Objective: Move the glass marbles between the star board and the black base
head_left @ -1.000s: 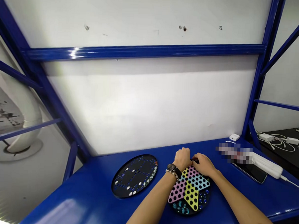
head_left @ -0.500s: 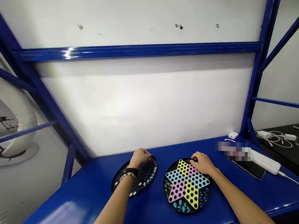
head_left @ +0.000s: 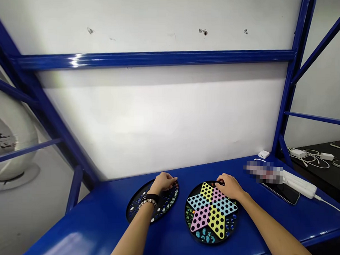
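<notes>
In the head view we see the left hand (head_left: 163,181) curled over the far rim of the black round board (head_left: 132,210), fingertips down among its marbles (head_left: 170,199). The right hand (head_left: 229,185) sits likewise at the far edge of the star board (head_left: 216,221). Whether either pinches a marble we cannot tell. Both boards lie side by side on the blue tabletop (head_left: 98,222). We judge the marbles hard, smooth and quick to roll, best pinched from above with two fingertips. The boards look light and stiff, best gripped at the rim.

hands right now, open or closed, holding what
Left hand: curled at far rim of the black marble board; contents cannot be told.
Right hand: curled at far rim of the Chinese checkers board; contents cannot be told.
</notes>
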`<act>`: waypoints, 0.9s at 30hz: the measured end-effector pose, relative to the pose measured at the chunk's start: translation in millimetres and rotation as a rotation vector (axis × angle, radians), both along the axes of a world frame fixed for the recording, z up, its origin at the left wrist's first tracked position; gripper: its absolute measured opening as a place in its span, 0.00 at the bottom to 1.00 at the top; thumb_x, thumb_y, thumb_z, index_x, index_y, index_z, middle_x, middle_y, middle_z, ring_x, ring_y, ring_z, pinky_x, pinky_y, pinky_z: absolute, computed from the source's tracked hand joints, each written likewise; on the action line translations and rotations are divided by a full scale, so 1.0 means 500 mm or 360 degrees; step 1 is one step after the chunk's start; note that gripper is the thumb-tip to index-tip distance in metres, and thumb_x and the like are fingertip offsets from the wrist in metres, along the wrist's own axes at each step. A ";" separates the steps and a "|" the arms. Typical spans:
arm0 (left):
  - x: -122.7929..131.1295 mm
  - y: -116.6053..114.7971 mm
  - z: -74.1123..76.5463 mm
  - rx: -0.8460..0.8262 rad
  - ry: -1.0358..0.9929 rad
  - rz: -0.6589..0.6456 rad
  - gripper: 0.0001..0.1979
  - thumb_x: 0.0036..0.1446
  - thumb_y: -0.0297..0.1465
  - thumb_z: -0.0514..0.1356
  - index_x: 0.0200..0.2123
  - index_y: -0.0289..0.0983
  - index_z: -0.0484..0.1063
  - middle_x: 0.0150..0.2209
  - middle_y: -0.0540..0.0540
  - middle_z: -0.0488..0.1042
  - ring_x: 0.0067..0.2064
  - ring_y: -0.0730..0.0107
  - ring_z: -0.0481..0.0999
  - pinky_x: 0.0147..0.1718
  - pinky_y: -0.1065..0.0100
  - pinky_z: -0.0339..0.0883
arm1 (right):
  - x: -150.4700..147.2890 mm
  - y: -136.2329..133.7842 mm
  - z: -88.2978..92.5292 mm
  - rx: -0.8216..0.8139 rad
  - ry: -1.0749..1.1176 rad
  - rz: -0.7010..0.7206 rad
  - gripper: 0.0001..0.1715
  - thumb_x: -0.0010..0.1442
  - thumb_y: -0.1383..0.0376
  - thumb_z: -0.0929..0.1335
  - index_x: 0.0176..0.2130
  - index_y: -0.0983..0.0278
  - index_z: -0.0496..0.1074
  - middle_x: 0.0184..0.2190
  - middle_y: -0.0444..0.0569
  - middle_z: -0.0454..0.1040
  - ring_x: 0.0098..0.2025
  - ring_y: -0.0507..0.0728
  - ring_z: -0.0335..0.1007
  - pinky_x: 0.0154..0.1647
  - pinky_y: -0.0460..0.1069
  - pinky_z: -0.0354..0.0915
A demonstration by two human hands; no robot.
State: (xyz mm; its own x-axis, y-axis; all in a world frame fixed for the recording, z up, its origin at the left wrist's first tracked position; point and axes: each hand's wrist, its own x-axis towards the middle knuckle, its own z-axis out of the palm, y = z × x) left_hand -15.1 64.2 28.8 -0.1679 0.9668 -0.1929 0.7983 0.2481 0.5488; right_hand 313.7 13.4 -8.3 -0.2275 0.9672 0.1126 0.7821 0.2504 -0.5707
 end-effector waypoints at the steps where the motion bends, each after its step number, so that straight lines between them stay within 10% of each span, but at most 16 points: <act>1: -0.003 0.001 -0.002 0.0006 0.0001 -0.0003 0.15 0.49 0.43 0.64 0.23 0.37 0.71 0.21 0.47 0.77 0.26 0.66 0.78 0.23 0.73 0.69 | 0.000 0.000 0.000 -0.0002 0.0005 -0.0005 0.14 0.63 0.56 0.63 0.39 0.60 0.74 0.40 0.49 0.75 0.43 0.58 0.72 0.44 0.52 0.62; 27: -0.011 -0.011 0.019 0.0204 0.0294 -0.0130 0.10 0.55 0.35 0.59 0.31 0.36 0.78 0.28 0.44 0.80 0.33 0.62 0.80 0.28 0.72 0.66 | -0.002 0.002 -0.001 0.0052 0.0121 -0.0002 0.13 0.63 0.58 0.63 0.34 0.61 0.74 0.37 0.49 0.75 0.39 0.57 0.71 0.39 0.50 0.61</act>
State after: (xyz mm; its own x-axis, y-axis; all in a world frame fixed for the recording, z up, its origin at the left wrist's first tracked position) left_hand -20.7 58.5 38.0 -0.1095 0.9931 -0.0411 0.9026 0.1166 0.4143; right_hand 312.8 14.3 -9.0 -0.2161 0.9630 0.1609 0.7371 0.2690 -0.6199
